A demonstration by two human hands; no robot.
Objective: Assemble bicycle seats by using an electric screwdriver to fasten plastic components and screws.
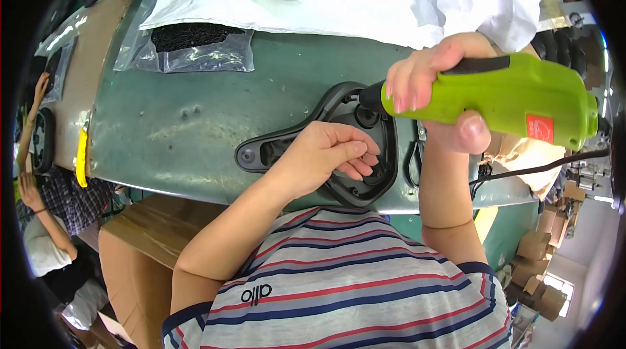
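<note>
fingers of the right hand clamp the green power screwdriver; left hand fingers curl together, pinching the black plastic frame on the bench.

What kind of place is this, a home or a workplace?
Probably a small factory assembly bench: a green power screwdriver at a black plastic part, bagged black parts, and stacked cardboard boxes.

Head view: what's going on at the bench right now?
A person works at a green bench. The right hand grips a lime-green corded power tool, its tip down on a black plastic part. The left hand rests on that part, fingers curled, steadying it. Clear bags of small black pieces lie farther back.
</note>
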